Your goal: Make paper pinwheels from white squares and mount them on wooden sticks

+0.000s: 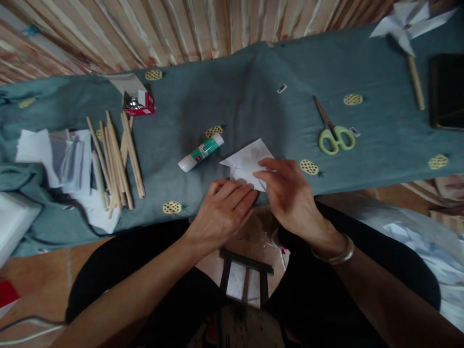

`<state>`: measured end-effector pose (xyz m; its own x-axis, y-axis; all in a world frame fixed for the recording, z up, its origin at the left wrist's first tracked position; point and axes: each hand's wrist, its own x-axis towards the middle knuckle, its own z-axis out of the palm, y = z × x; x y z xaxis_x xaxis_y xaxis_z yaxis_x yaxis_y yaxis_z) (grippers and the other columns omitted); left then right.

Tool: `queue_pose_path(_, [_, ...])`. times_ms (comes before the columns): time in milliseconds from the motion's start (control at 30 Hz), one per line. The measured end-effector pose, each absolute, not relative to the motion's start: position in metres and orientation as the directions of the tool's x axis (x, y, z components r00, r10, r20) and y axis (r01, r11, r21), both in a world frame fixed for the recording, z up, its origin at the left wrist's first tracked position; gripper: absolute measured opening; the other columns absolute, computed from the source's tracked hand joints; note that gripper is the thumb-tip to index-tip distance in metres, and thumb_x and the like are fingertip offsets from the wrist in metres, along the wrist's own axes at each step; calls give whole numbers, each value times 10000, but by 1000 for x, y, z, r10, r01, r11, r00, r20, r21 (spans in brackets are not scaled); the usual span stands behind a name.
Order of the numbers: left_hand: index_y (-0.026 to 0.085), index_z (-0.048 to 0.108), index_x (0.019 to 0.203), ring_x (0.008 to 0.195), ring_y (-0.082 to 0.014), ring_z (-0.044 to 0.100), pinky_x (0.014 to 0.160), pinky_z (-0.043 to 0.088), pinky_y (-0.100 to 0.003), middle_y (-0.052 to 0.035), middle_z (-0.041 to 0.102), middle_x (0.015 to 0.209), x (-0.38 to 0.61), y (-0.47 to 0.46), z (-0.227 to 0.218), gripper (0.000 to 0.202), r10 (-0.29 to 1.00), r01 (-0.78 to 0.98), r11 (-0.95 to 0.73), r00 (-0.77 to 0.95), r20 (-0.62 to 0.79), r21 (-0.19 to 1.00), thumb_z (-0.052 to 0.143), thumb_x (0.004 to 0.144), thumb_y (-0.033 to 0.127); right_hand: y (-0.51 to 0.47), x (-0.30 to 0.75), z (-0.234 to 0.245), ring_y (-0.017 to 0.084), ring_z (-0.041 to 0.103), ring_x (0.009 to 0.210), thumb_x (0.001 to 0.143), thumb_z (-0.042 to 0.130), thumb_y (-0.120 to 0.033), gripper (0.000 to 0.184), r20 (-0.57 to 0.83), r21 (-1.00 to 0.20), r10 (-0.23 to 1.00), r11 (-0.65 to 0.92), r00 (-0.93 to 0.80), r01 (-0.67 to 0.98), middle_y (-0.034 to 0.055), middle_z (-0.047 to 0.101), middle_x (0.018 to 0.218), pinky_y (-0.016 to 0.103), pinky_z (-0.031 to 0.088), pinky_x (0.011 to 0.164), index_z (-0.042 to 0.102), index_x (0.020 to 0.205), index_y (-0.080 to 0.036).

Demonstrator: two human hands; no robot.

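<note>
A folded piece of white paper (247,158), with pointed corners, lies near the front edge of the cloth-covered table. My left hand (224,205) is at its lower edge, fingers together and bent over the paper, thumb mostly hidden. At the paper's right side, my right hand (288,193) grips a flap between bent fingers and thumb; the exact contact is partly covered. Just left of the paper lies a white and green glue stick (201,152). Scissors (331,133) with light green handles rest to the right, blades pointing away.
Several wooden sticks (118,162) lie at left beside white paper pieces (36,150). Behind them stands an open red box (145,103) of shiny metal pieces. A white paper pinwheel (404,29) on a stick and a dark device (447,92) are at far right.
</note>
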<state>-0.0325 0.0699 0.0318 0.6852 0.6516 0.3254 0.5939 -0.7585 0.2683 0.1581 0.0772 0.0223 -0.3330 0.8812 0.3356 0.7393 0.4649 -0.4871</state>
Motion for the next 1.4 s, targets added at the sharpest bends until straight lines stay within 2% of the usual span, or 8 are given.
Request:
queue_pose_path(100, [103, 642, 1145, 1059, -236, 617, 872, 452, -401, -102, 724, 1151, -33, 70, 30, 232, 659, 604, -752, 678, 325, 266, 575, 937, 183, 83, 170, 25, 285, 600, 1139, 913, 440, -93, 341, 338, -578, 908, 407, -245, 708, 141, 667, 1210, 504, 486, 991, 647, 1177, -155])
queue_pose_path(300, [130, 660, 1099, 1059, -233, 620, 892, 453, -406, -93, 720, 1174, -41, 74, 30, 190, 665, 612, -746, 663, 345, 262, 564, 936, 152, 85, 181, 26, 320, 618, 1133, 934, 429, -131, 337, 302, -485, 923, 365, -240, 795, 173, 669, 1221, 523, 492, 985, 622, 1210, -128])
queue_pose_path(400, [162, 665, 1097, 1052, -226, 625, 892, 455, -407, -76, 720, 1176, -52, 83, 29, 201, 682, 637, -728, 637, 360, 253, 549, 935, 130, 75, 180, 31, 292, 668, 1037, 937, 431, -146, 309, 277, -499, 926, 367, -257, 785, 146, 709, 1129, 485, 533, 925, 636, 1168, -143])
queue_pose_path(600, [199, 677, 1108, 1041, -256, 621, 881, 460, -442, -68, 724, 1144, -73, 100, 24, 225, 734, 729, -657, 560, 385, 193, 559, 922, 149, 61, 181, 37, 218, 720, 880, 919, 487, -146, 246, 209, -643, 942, 336, -264, 689, 102, 753, 1001, 363, 592, 813, 666, 1087, -137])
queue_pose_path(833, [187, 635, 1143, 1044, -241, 610, 873, 460, -405, -81, 711, 1105, -49, 89, 27, 233, 672, 651, -727, 609, 422, 218, 603, 915, 219, 72, 180, 30, 310, 594, 1197, 840, 517, -95, 386, 286, -538, 883, 469, -372, 701, 166, 638, 1274, 528, 480, 1028, 616, 1210, -139])
queue_pose_path(1133, [182, 634, 969, 946, -206, 604, 867, 444, -387, -20, 713, 960, -32, 91, 24, 66, 607, 618, -773, 653, 453, 145, 579, 933, 192, 74, 180, 28, 307, 563, 1217, 795, 589, -128, 428, 192, -591, 873, 468, -448, 657, 172, 592, 1319, 521, 483, 1029, 590, 1223, -136])
queue_pose_path(1300, [207, 627, 905, 900, -172, 592, 900, 415, -368, 21, 693, 901, -30, 92, 26, 148, 594, 615, -782, 684, 422, 104, 499, 975, 179, 73, 181, 29, 307, 562, 1229, 820, 614, -157, 380, 202, -600, 869, 475, -452, 644, 169, 600, 1315, 524, 473, 1035, 596, 1200, -154])
queue_pose_path(1400, [211, 627, 896, 891, -172, 585, 885, 413, -369, 23, 693, 891, -31, 92, 26, 158, 601, 617, -778, 674, 430, 122, 494, 977, 184, 73, 182, 30, 310, 562, 1226, 828, 632, -175, 360, 210, -604, 872, 471, -442, 643, 164, 600, 1316, 525, 471, 1034, 599, 1186, -164])
